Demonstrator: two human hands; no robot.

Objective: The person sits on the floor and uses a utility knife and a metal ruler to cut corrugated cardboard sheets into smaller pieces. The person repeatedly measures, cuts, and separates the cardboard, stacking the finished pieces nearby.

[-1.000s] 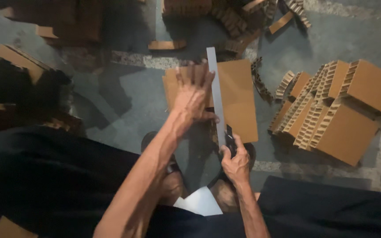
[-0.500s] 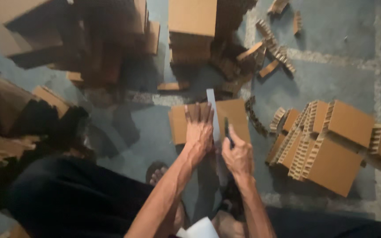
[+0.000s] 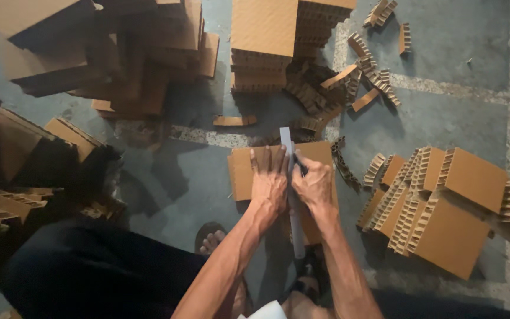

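A flat brown cardboard sheet [image 3: 242, 172] lies on the concrete floor in front of me. A long pale straightedge [image 3: 286, 142] rests lengthwise across it. My left hand [image 3: 268, 180] presses flat on the sheet and against the straightedge, fingers spread toward the far edge. My right hand [image 3: 313, 184] sits just right of the straightedge, closed around a small dark cutting tool [image 3: 300, 167] whose blade is hidden. My sandalled foot [image 3: 211, 238] stands near the sheet's near edge.
Honeycomb cardboard blocks [image 3: 444, 207] lie in a heap at the right. A neat stack of cut pieces [image 3: 264, 41] stands ahead, with narrow offcut strips [image 3: 355, 77] scattered beside it. Larger dark boards [image 3: 90, 59] pile up at the left.
My view has tilted up, so the far stacks now show. My right hand has slid up along the straightedge, from its near end to beside my left hand.
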